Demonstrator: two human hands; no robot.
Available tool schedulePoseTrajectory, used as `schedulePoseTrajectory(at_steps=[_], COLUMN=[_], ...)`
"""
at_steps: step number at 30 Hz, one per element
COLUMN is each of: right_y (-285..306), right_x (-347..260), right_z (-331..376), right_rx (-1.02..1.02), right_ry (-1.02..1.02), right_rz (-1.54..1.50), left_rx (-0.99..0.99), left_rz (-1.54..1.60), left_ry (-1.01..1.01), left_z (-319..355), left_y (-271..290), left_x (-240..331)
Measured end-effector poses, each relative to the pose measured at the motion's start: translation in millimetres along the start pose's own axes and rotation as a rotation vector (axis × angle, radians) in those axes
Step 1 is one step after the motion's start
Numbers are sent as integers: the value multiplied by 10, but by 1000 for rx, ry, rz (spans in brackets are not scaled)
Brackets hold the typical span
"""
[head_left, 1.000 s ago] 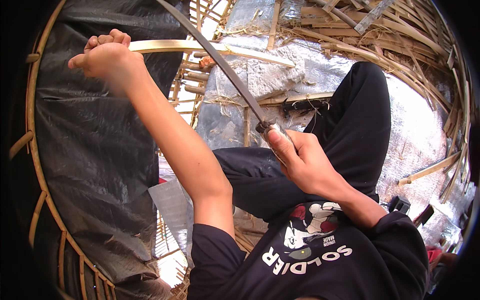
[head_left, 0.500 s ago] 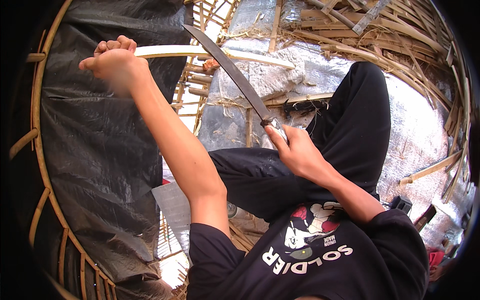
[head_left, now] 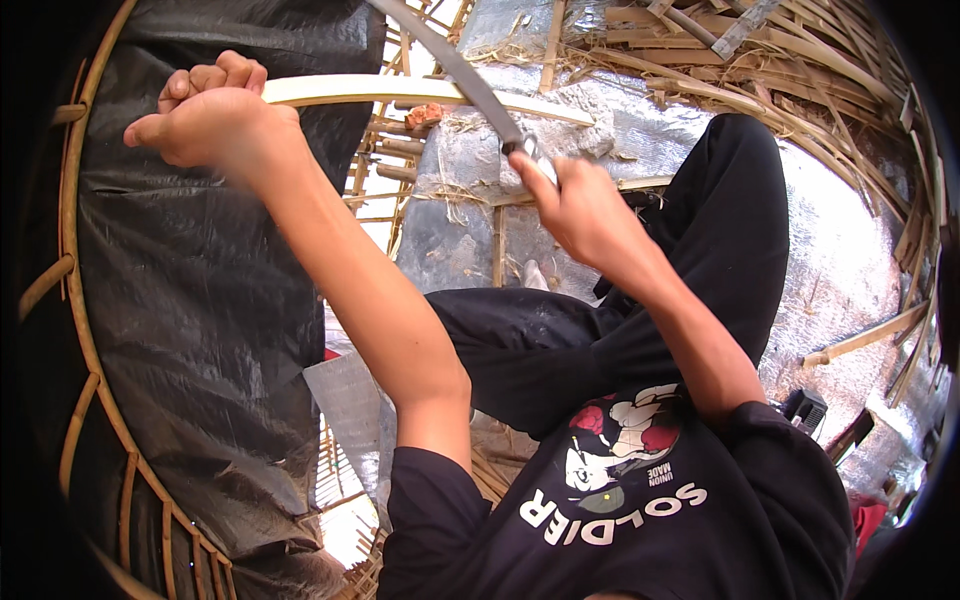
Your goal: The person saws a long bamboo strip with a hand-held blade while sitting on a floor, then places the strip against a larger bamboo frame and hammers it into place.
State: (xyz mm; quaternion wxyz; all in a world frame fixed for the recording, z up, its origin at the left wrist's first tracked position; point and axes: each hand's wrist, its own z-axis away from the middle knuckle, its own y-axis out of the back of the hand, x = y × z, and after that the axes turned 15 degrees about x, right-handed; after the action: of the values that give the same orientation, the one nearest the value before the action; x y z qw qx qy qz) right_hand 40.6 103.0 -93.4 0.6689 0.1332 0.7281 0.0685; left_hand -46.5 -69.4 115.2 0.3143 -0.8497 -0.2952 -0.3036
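My left hand [head_left: 212, 112], at the far left, is closed round one end of a pale bamboo strip [head_left: 345, 90]. The strip reaches to the right, slightly bowed, and its far end lies over a rough grey stone block [head_left: 600, 135]. In my right hand [head_left: 585, 210] is the handle of a machete [head_left: 472, 88]. Its long curved blade slants up and to the left across the strip, and its tip reaches the top edge of the picture. Whether the blade touches the strip or only passes above it, I cannot tell.
Split bamboo slats [head_left: 780, 70] are heaped at the far right. Black plastic sheeting [head_left: 200, 330] hangs along the left, beside a slatted bamboo floor. An orange-red lump [head_left: 424, 115] lies behind the strip. My bent legs [head_left: 720, 230] rest on silvery sheeting [head_left: 835, 270].
The machete and my right hand have moved farther away and slightly left. My left hand has shifted a little up and left with the strip.
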Motion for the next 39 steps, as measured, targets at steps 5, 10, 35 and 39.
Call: schedulePoseTrajectory(at_steps=[5, 10, 35, 39], right_y=[28, 356, -76, 39], right_x=[284, -209, -89, -217], right_z=[-402, -175, -150, -92], right_rx=[-142, -192, -290, -245], right_ry=[-508, -553, -448, -489], right_rz=[-222, -495, -414, -324], left_rx=[-5, 72, -51, 110], left_rz=[17, 38, 139, 54], left_ry=[-68, -53, 10, 36], left_z=[126, -231, -460, -399], left_y=[-250, -433, -154, 85], left_x=[10, -300, -438, -495])
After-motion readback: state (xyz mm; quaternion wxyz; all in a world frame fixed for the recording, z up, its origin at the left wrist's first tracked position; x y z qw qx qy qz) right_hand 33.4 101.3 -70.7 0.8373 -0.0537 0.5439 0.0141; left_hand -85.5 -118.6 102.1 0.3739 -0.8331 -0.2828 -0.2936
